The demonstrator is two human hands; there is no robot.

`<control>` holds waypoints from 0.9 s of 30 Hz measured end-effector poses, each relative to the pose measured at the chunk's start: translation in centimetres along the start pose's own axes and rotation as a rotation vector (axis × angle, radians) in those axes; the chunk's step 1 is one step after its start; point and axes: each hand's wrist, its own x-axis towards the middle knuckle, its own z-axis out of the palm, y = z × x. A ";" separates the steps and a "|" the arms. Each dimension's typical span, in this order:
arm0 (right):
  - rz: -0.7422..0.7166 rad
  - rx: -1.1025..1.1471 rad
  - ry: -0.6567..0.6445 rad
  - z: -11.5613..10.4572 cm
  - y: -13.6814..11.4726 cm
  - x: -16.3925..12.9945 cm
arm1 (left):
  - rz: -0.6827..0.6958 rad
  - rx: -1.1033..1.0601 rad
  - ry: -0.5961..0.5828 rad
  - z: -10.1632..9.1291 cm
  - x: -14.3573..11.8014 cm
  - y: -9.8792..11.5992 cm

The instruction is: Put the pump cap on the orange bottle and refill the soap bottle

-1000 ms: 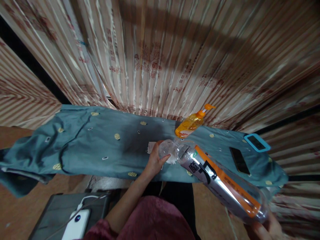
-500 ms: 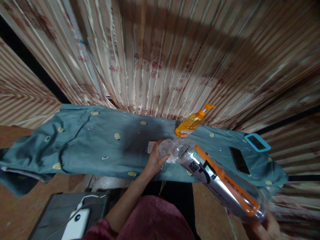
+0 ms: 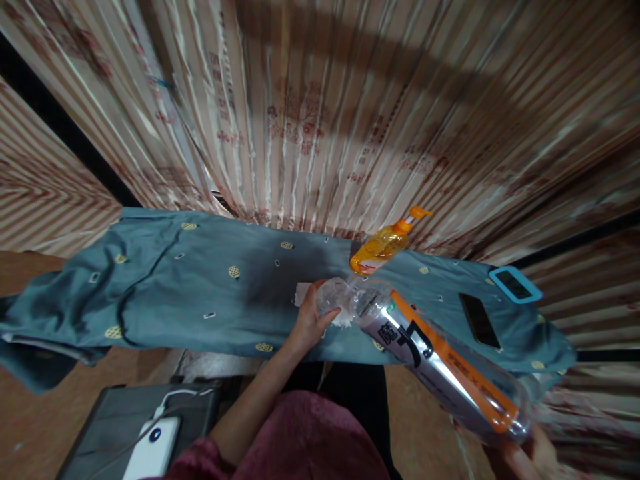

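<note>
Left hand [image 3: 309,321] grips a clear cup [image 3: 334,297]; right hand [image 3: 530,457] clamps the tilted bottle [image 3: 440,367], its mouth at the cup.

I read this as a home interior: patterned pleated curtains [image 3: 320,120] back a table draped in teal printed cloth [image 3: 200,287], with a phone [image 3: 479,321] and power bank [image 3: 150,457] nearby.

Striped patterned curtains [image 3: 320,113] hang behind a table draped in teal cloth [image 3: 200,287].
</note>
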 end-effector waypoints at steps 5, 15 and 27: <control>0.100 0.032 0.088 1.2 -1.4 0.2 | 0.002 0.000 0.000 -0.1 0.1 0.4; 0.183 0.137 0.058 2.8 -4.1 -0.1 | 0.026 0.019 0.002 -0.1 0.1 0.1; 0.259 0.208 0.088 3.0 -5.5 -0.5 | 0.048 0.022 0.001 -0.2 0.2 0.2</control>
